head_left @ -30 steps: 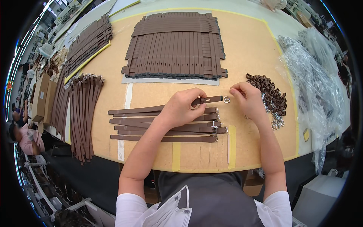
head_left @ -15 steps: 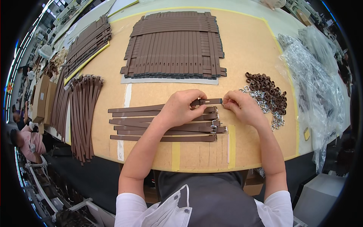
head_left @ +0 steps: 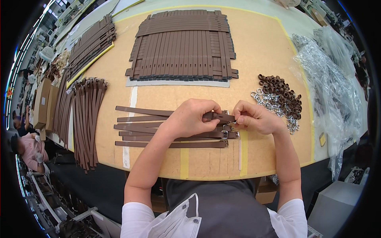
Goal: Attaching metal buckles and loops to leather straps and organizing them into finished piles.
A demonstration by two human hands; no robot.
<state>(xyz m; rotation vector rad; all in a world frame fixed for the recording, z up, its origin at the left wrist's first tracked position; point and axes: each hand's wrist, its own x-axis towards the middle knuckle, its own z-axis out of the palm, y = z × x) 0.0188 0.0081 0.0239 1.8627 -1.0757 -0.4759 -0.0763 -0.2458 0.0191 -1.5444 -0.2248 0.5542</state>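
Observation:
My left hand pinches the end of a brown leather strap that lies across the wooden tabletop. My right hand grips the same strap's tip, where a small metal buckle shows between the two hands. Under the hands lies a short row of brown straps with buckles fitted, side by side. Loose metal buckles and small brown loops are heaped just right of my right hand.
A large stack of flat brown straps fills the far middle of the table. More strap bundles hang over the left edge, with another pile beyond. Crumpled clear plastic bags lie at the right. People sit at far left.
My right hand has moved left from the buckle heap to the strap's tip, close against my left hand. The left hand has stayed on the strap.

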